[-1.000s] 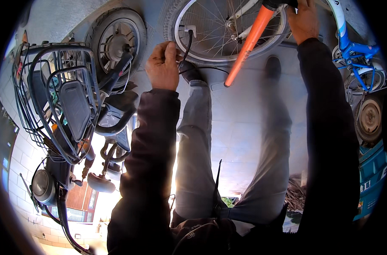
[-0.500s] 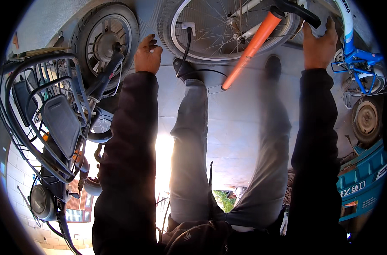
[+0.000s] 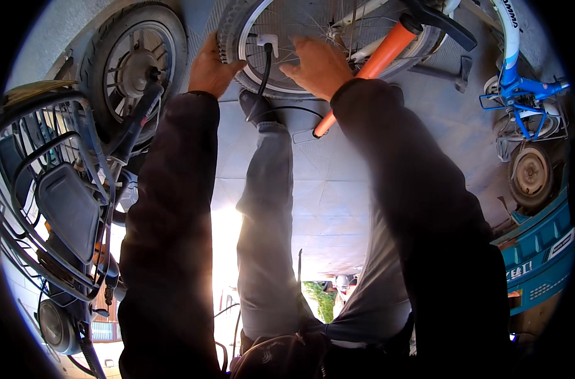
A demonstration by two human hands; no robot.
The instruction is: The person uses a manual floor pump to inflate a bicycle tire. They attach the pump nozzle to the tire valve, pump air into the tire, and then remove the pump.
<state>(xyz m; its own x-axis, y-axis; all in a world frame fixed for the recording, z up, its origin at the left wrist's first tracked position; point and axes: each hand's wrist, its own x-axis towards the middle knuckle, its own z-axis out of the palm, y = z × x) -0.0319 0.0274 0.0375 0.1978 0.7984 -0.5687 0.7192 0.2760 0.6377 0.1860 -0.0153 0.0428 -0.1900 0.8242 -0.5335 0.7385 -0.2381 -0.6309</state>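
Note:
A bicycle wheel with a knobbly tyre [image 3: 232,47] lies at the top of the view. My left hand [image 3: 213,71] is at the tyre's left edge, thumb on its near side and fingers curled around the outer side. A white pump head [image 3: 266,42] with a black hose [image 3: 262,79] is attached near the rim. My right hand [image 3: 322,65] reaches over the spokes, right of the pump head, thumb and fingers apart and holding nothing. An orange hand pump [image 3: 388,50] with a black handle [image 3: 448,26] slants beside it, partly covered by my right wrist.
At left stand a scooter wheel [image 3: 136,69] and a black metal basket rack [image 3: 47,139]. On the right are a blue-and-white bicycle frame [image 3: 521,85], a small rusty wheel [image 3: 531,174] and a teal crate [image 3: 540,259]. A hammer-like tool [image 3: 462,74] lies on the floor.
My right hand has moved left from beside the pump handle to over the spokes. My left hand has come onto the tyre's edge. The view has shifted slightly.

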